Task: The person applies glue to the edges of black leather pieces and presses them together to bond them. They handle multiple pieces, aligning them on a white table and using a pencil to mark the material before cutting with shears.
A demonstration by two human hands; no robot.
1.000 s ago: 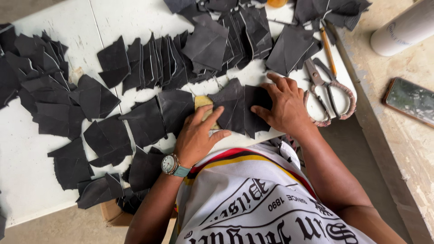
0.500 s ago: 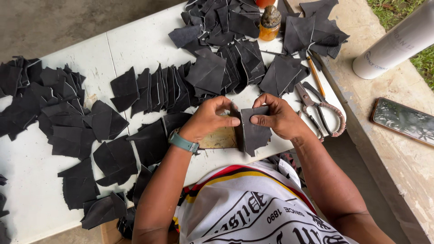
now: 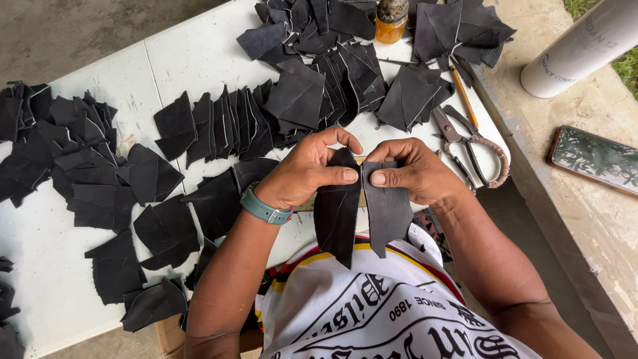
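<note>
figure: head view, centre of the frame. my left hand (image 3: 302,173) pinches one black leather piece (image 3: 337,216) between thumb and fingers, closed firmly on its upper edge; my right hand (image 3: 415,174) grips a second black piece (image 3: 387,213) the same way, thumb pressed flat on its face. the two pieces hang side by side with their inner edges touching or nearly so — i cannot tell which — just above my white printed shirt (image 3: 372,312).

progress, as a judgement: many cut pieces (image 3: 219,126) already lie fanned in overlapping rows across the white table (image 3: 186,60), from the far left to the upper right, so the cutting looks largely done; only this one pair is in hand, and most pieces look unpaired.

right of centre lie scissors (image 3: 468,146) and a pencil (image 3: 463,96); a small amber jar (image 3: 391,20) stands at the top edge — a phone (image 3: 595,159) rests on the concrete ledge at right.
</note>
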